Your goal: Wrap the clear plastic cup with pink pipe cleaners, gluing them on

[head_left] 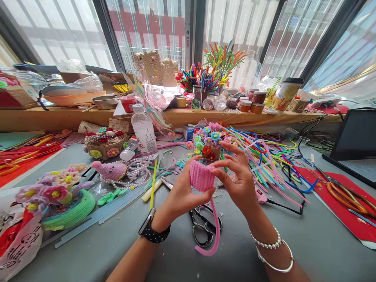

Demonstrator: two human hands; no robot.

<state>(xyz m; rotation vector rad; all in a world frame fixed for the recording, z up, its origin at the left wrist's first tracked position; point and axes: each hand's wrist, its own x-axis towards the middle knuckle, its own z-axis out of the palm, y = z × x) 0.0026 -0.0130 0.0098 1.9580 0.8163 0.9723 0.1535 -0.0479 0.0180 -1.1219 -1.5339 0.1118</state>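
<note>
In the head view, my left hand wraps round a small clear cup coated in rows of pink pipe cleaner. Its thumb presses along the lower edge. My right hand is at the cup's right side, thumb and index finger pinching the pink winding, the other fingers raised. A loose pink tail hangs from the winding and curls left at its end. Below, black-handled scissors lie on the grey table, partly behind the tail. What exactly sits between my right fingertips is hard to see.
A flower-filled basket stands behind my hands. Loose coloured pipe cleaners spread to the right, near orange-handled scissors and a laptop. Leftward are a bottle, pearl strings, a pink plush shape and a green flower boat.
</note>
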